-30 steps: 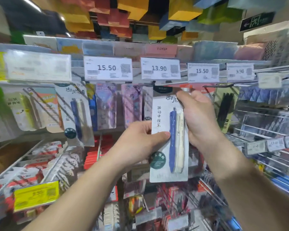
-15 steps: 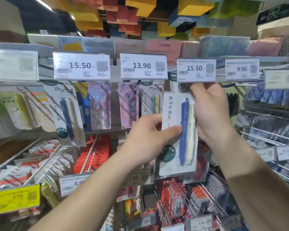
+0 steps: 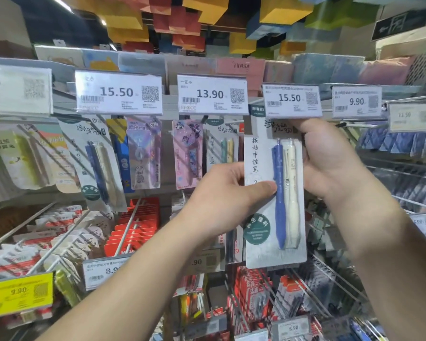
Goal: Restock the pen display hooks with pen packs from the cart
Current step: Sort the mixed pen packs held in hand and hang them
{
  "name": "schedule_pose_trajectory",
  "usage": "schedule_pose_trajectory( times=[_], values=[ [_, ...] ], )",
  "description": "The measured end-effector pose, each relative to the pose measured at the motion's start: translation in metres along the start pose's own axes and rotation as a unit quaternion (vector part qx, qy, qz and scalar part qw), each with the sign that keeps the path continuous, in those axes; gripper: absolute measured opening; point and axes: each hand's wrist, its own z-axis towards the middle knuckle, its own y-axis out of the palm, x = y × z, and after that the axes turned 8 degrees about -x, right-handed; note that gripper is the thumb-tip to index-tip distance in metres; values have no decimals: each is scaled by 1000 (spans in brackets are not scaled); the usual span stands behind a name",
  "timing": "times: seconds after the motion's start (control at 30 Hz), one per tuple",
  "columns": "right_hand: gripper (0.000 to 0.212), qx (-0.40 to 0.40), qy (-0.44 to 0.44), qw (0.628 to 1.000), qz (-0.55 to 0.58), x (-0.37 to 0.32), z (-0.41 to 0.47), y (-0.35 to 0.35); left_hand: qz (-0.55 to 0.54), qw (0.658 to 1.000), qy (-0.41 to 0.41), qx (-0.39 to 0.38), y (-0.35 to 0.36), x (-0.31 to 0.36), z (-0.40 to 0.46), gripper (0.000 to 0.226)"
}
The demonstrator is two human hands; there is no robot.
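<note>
While both hands hold it up against the display, the pen pack (image 3: 274, 193) stands upright, its top edge tucked behind the price tag marked 15.50 (image 3: 292, 100) on the right. Whether its hole is on a hook cannot be told, since the tag hides that spot. The pack is a pale card with a blue pen and a cream pen side by side under a clear blister, and a round dark green sticker near the bottom.

The left hand (image 3: 221, 193) pinches the pack's left edge about halfway down, thumb pressed on the front just beside the blue pen, the other fingers curled behind the card. The right hand (image 3: 330, 163) grips the right edge higher up, thumb laid across the top front of the card just under the tag, fingers wrapped behind.

To the left, a tag marked 13.90 (image 3: 212, 94) sits above a pink cartoon pack (image 3: 187, 151) and a green-and-cream pen pack (image 3: 223, 146). Further left, another 15.50 tag (image 3: 118, 92) hangs over a matching blue-and-cream pack (image 3: 96, 163). A 9.90 tag (image 3: 357, 102) is to the right of the held pack. Below, red packs (image 3: 135, 225) hang on long wire hooks, and a yellow tag (image 3: 19, 294) sits at the lower left.
</note>
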Motion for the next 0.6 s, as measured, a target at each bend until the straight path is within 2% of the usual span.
schedule_pose_trajectory(
  times=[0.1, 0.23, 0.33, 0.43, 0.5, 0.6],
  values=[
    [26, 43, -11, 998, -45, 8, 0, -1, -2, 1000, -7, 5, -3, -3, 7, 13],
    [16, 57, 9, 985, -160, 28, -13, -2, 3, 999, -35, 28, -13, -12, 21, 36],
    [14, 71, 26, 985, -152, 43, -6, -4, 48, 996, -58, 50, -21, -19, 29, 48],
    [7, 112, -1, 988, -106, 53, 18, -1, 88, 990, -75, 82, -33, -22, 27, 46],
    [21, 128, -11, 984, -125, 61, 33, 2, 82, 987, -93, 107, -45, -26, 23, 42],
    [44, 126, -37, 961, -244, 80, 46, 4, 99, 982, -108, 117, -64, -29, 14, 31]
  ],
)
